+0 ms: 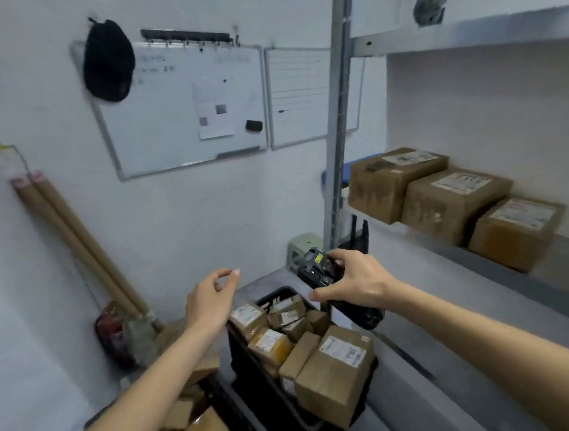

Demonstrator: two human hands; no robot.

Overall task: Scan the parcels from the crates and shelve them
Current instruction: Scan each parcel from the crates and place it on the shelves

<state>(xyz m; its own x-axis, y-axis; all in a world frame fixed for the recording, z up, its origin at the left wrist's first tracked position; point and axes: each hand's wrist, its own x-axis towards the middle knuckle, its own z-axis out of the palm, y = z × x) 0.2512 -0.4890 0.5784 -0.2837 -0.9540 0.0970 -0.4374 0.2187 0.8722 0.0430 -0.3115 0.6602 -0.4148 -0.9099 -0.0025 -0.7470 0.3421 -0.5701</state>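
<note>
Right hand [358, 282] gripping a black handheld scanner [322, 268], empty left hand [211, 299] loosely curled above a black plastic crate [244, 356] of brown cardboard parcels [334, 369]; one-handed, the heaped boxes could topple.

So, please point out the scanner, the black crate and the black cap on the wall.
scanner [318, 269]: head view, upper body.
black crate [276, 293]: head view, far rim.
black cap [108, 62]: head view, middle of crown.

- I see a whiteboard [177, 104] on the wall, a black cap [108, 60] hanging over its upper left corner.
- A second, lined board [296, 95] hangs just beside its right edge.
- Two cardboard tubes [79, 243] lean against the wall at left.
</note>
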